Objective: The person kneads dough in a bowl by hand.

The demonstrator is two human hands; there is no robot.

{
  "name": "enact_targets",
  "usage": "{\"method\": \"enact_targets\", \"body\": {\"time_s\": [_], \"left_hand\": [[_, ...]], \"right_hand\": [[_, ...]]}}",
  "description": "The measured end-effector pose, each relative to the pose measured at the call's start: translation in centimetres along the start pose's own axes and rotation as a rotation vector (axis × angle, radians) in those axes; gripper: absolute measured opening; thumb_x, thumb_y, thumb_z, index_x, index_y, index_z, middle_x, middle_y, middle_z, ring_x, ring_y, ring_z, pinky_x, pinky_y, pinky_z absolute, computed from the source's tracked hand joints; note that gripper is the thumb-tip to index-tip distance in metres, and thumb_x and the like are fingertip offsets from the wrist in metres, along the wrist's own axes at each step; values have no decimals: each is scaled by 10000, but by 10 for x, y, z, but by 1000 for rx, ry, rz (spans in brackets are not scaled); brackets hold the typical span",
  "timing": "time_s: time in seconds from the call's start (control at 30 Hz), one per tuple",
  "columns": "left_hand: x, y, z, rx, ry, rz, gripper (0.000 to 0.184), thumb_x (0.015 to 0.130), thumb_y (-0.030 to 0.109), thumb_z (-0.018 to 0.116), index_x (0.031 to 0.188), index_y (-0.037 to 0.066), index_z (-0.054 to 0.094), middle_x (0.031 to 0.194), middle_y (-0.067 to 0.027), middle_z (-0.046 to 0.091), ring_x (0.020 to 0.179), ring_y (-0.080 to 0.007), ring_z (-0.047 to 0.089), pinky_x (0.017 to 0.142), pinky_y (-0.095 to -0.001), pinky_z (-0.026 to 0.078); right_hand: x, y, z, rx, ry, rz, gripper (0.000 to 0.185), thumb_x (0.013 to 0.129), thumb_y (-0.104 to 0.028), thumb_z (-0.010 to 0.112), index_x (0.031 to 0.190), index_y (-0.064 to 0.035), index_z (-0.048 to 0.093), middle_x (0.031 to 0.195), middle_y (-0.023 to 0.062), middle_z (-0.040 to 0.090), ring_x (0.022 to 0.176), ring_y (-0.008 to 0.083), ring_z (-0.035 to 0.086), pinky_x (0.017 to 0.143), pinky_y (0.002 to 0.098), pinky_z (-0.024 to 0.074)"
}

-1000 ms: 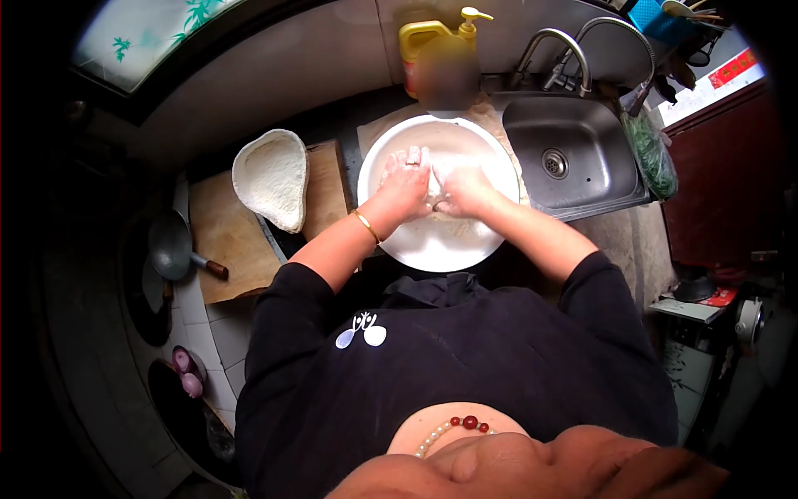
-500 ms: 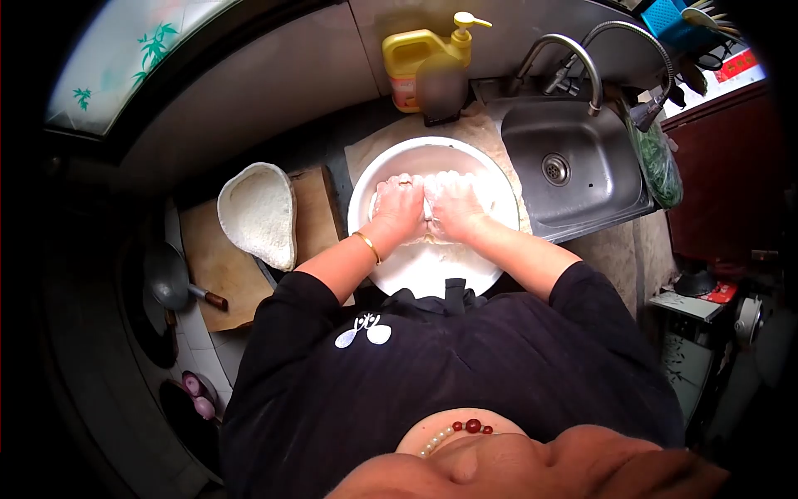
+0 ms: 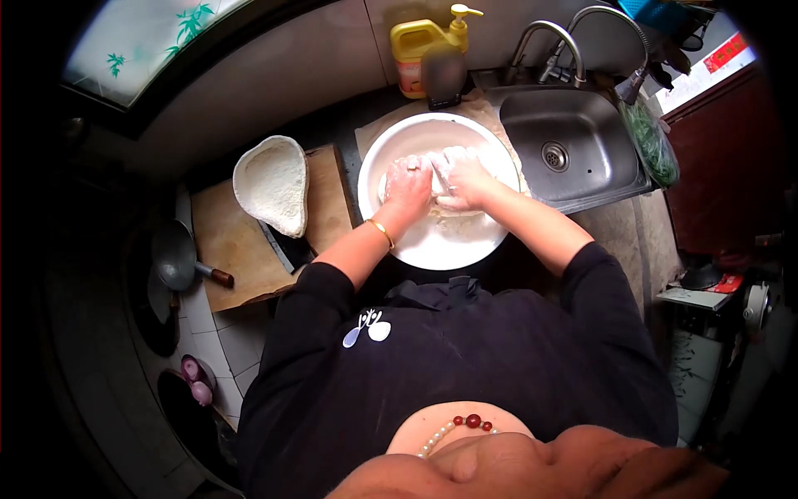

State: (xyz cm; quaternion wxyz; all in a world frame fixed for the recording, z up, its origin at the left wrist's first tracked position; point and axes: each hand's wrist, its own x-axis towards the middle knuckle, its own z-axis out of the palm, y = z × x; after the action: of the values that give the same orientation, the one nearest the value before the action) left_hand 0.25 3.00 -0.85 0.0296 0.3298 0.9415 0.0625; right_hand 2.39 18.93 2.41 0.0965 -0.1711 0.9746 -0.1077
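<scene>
Inside a large white basin (image 3: 449,251), both of my hands press on a pale lump of dough (image 3: 455,214). My left hand (image 3: 408,186), dusted with flour and with a gold bangle at the wrist, curls its fingers over the dough's left part. My right hand (image 3: 465,180) grips the right part, fingers bent and floury, close beside the left. Much of the dough is hidden under the hands. To the left, a pear-shaped container (image 3: 277,177) of white flour rests on a brown board (image 3: 237,262).
The steel sink (image 3: 611,150) with its faucet (image 3: 573,54) lies to the right, a bag of greens (image 3: 652,145) at its far edge. Behind the basin stands a yellow pump jug (image 3: 408,58). A wok ladle (image 3: 179,254) and onions (image 3: 198,382) are at left.
The view has shifted, so the basin and counter appear slightly higher. My right hand has tilted and its thumb side shows more; both hands stay on the dough.
</scene>
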Motion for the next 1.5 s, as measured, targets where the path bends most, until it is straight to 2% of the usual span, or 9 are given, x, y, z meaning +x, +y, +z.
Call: {"method": "enact_targets", "body": {"time_s": [0.27,0.37,0.57,0.6,0.73,0.87,1.07,1.37,1.5], "left_hand": [[-62,20,-9,-33,-262,45,1023,742,419,617,1459,-110,114,1523,-316,97,1422,-489,-33,1115,-635,-24],[-50,11,14,120,-214,119,1049,738,457,624,1456,-114,116,1525,-313,95,1421,-490,-35,1114,-635,-27],[-10,-1,1,161,-254,148,964,721,436,674,1420,-90,268,1443,-301,289,1378,-465,203,1092,-633,118],[-8,-1,-11,144,-113,184,760,706,370,713,1282,-51,450,1254,-251,503,1225,-401,452,1016,-560,323],[14,-7,-19,20,-67,147,433,681,260,717,1008,6,590,950,-190,661,912,-331,654,796,-403,526],[19,-5,-29,-124,-168,-15,373,715,259,682,943,-26,607,886,-228,658,874,-359,650,798,-417,524],[15,-9,-31,-443,-343,-314,415,713,301,657,890,-74,675,900,-233,686,849,-320,675,768,-370,525],[-21,11,23,-1942,-384,-826,279,894,246,568,1039,11,612,891,-119,679,711,-213,671,611,-352,554],[-20,15,12,-1606,-591,-758,411,869,359,572,1109,27,608,928,-93,690,777,-224,683,666,-378,562]], "right_hand": [[-50,-14,70,-118,339,-123,770,768,-246,625,1447,-48,321,1369,270,409,1301,446,339,1114,594,165],[-41,-9,68,-79,279,-74,765,774,-240,608,1452,-50,310,1372,258,412,1307,423,341,1121,582,160],[-14,8,30,141,114,-2,756,759,-300,652,1411,-50,361,1375,217,428,1302,374,366,1124,532,204],[-12,8,24,156,128,20,762,752,-311,665,1404,-51,368,1376,210,432,1296,373,374,1120,524,217],[-20,9,24,173,350,116,669,789,-352,606,1362,-57,429,1328,175,489,1244,359,428,1113,504,239],[-44,21,-5,174,283,193,490,786,-286,622,1178,7,591,1204,195,576,1135,369,519,1004,410,398],[-56,28,22,694,557,290,584,798,-187,653,1298,50,466,1251,233,533,1195,369,478,1028,411,381],[16,-3,14,429,392,317,605,823,-383,632,1343,-107,490,1316,225,471,1231,389,426,1030,464,369],[28,-24,-8,192,110,190,629,808,-480,629,1369,-230,494,1362,200,402,1211,389,399,980,467,416]]}}
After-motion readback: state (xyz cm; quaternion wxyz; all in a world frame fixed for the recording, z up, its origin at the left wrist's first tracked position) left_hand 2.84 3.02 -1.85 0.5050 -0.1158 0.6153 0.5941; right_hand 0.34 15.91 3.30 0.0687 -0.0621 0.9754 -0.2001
